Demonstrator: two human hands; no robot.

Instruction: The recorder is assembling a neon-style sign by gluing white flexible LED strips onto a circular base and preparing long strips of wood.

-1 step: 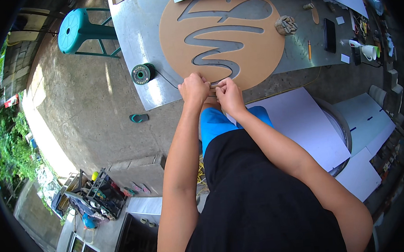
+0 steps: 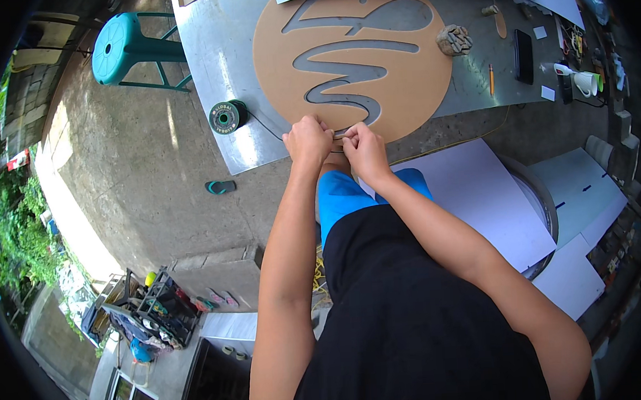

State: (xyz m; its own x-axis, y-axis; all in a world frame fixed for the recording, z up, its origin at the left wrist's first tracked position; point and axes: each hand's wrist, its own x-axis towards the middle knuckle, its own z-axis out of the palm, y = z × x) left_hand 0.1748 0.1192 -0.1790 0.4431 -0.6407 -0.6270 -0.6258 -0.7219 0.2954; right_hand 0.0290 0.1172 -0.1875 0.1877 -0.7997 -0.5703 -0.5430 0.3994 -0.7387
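Note:
A round brown board with wavy cut-outs lies on a metal table. Both hands meet at its near edge, by the end of a cut-out. A thin dark strip runs from a black and green spool on the left into my left hand. That hand's fingers are closed on the strip. My right hand pinches beside it, thumb and fingertips together; a dark line shows between the two hands. What the right fingertips hold is too small to make out for certain.
At the board's right edge stands a round cluster of small brownish pieces. Further right lie a pencil, a phone and a white cup. A teal stool stands left of the table. White sheets lie to my right.

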